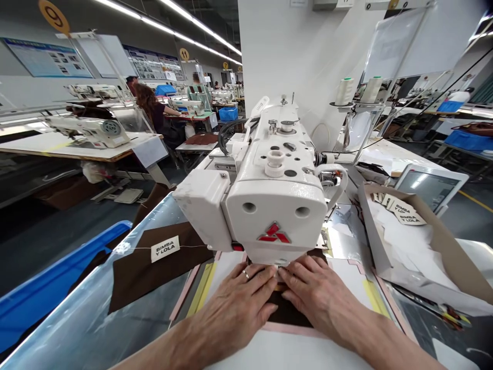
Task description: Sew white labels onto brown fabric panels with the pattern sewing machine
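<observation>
Under the head of a white sewing machine (275,216), a brown fabric piece (290,311) lies on the white work plate. My left hand (242,295) rests flat on it with fingers stretched toward the needle area, a ring on one finger. My right hand (318,290) mirrors it from the other side, its fingers also extended and pressing down. Both sets of fingertips nearly meet below the machine head, where the needle and part of the fabric are hidden. To the left, another brown fabric piece (144,272) carries a white label (165,249) reading BIMBA Y LOLA, with thread running across it.
A cardboard box (442,252) of labels and white paper stands at right, with scissors (449,314) beside it. A tablet-like screen (431,187) and thread cones (344,91) sit behind. A blue bin (61,288) is lower left. A person (148,105) sits at another table.
</observation>
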A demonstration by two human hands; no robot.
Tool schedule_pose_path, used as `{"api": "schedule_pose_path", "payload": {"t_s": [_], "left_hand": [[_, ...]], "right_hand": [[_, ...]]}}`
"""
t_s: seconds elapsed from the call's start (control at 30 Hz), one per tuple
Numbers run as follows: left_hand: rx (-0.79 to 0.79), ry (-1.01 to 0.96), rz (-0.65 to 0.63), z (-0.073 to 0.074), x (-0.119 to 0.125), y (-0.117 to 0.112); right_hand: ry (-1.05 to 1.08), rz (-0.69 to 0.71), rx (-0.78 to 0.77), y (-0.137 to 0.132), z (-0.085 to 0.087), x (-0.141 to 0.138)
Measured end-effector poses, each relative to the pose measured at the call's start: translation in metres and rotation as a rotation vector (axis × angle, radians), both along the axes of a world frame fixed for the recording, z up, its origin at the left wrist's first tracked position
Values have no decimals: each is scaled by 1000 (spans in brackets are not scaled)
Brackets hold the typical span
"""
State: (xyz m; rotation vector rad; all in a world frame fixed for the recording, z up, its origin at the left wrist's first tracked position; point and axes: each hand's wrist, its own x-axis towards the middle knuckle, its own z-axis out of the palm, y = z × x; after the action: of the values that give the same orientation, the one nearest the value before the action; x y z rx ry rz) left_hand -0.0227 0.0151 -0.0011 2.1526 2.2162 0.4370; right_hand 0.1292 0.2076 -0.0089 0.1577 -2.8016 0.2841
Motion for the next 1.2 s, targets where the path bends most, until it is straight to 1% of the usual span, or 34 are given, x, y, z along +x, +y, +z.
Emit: {"api": "schedule_pose_path", "payload": {"t_s": [0.1,0.23,0.37,0.47,0.57,0.7,0.87,1.03,1.2], "left_hand": [[4,30,-36,-1,-6,-10],[1,27,-28,-1,-12,-16],[1,-38,-37,2,-12,-10],[-71,-99,-47,6,-11,-5],[-161,-142,-23,11,-11,0],[-208,-190,-8,16,-9,6],[-169,-177,39,15,-5,11],[-113,-164,7,12,-3,10],[-146,-166,5,14,-5,9]], "right_hand": [[-14,14,23,0,-3,-3],[-37,12,5,2,-4,-3],[-76,19,-38,2,-2,-4],[-103,12,-65,1,-1,-5],[-125,19,-79,1,1,-5],[-147,27,-80,1,3,-5],[-169,9,-99,1,6,-6],[-165,12,-100,1,6,-7],[-173,21,-87,2,6,-6]]}}
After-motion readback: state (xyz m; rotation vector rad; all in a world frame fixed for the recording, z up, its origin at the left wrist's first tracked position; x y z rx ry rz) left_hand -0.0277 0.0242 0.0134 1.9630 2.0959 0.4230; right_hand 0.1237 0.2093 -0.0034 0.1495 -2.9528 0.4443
